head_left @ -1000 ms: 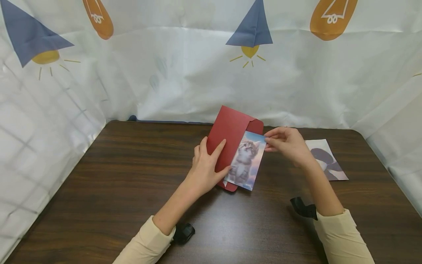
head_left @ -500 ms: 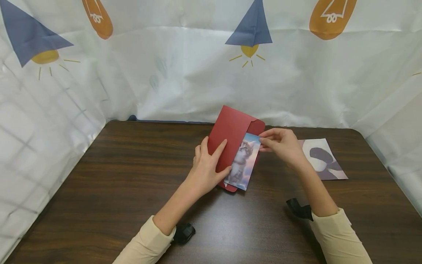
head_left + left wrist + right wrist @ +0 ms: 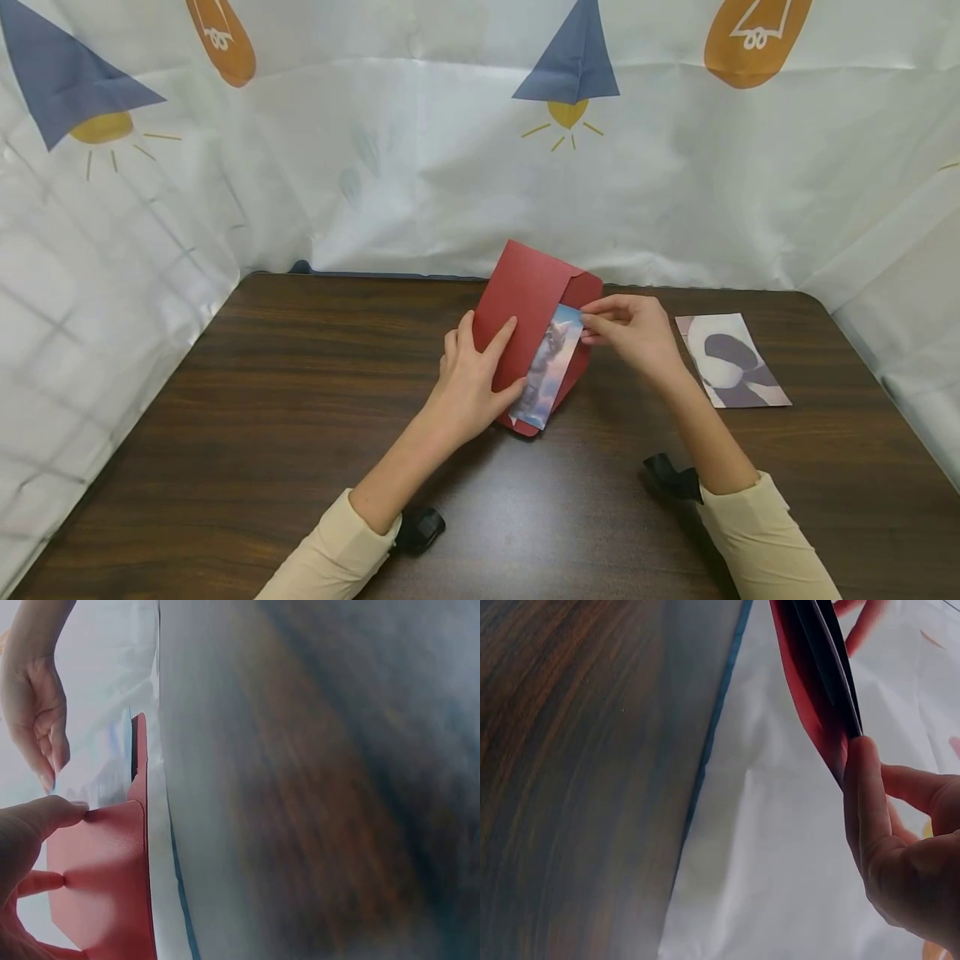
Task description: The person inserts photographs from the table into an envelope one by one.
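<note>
Kitten card (image 3: 551, 367) now slid further left into red envelope (image 3: 522, 292), narrower strip showing vs. a moment ago; insertion prob. progressing, not done. R hand (image 3: 636, 332) pinches card's far-right corner; L hand (image 3: 472, 379), fingers spread, presses envelope.

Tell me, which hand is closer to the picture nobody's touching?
Right. The right hand is just left of that picture; the left hand is farther left, on the red envelope.

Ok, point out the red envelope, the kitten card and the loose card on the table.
Red envelope (image 3: 523, 304), head view: on its front panel.
Kitten card (image 3: 549, 367), head view: middle of its exposed strip.
Loose card (image 3: 730, 362), head view: middle of its printed face.
</note>
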